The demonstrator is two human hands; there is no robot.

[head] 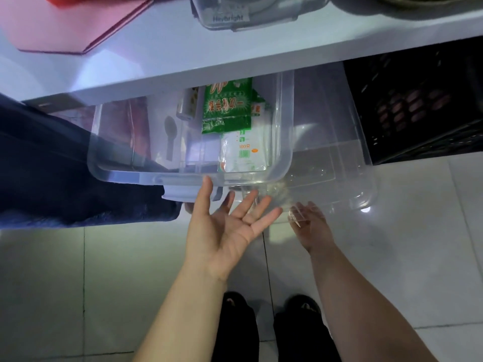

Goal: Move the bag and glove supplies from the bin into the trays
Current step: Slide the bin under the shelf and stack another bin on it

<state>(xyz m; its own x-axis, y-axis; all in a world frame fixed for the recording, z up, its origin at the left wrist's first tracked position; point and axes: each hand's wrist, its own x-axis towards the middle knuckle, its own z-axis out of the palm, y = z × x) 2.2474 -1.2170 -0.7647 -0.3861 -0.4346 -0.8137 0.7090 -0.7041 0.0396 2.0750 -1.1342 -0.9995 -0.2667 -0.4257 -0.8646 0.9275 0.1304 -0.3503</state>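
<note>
Your left hand (224, 231) hovers palm-up, fingers (205, 197) spread, below the clear plastic bin (283, 142) holding the green glove packet (226, 105). Your right hand (312, 226) grips the transparent lid (337, 163), fingers under its edge.

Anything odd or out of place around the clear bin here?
The clear plastic lid leans askew against the clear plastic bin's right side. Nothing looks spilled or damaged; the green packet lies inside.
</note>
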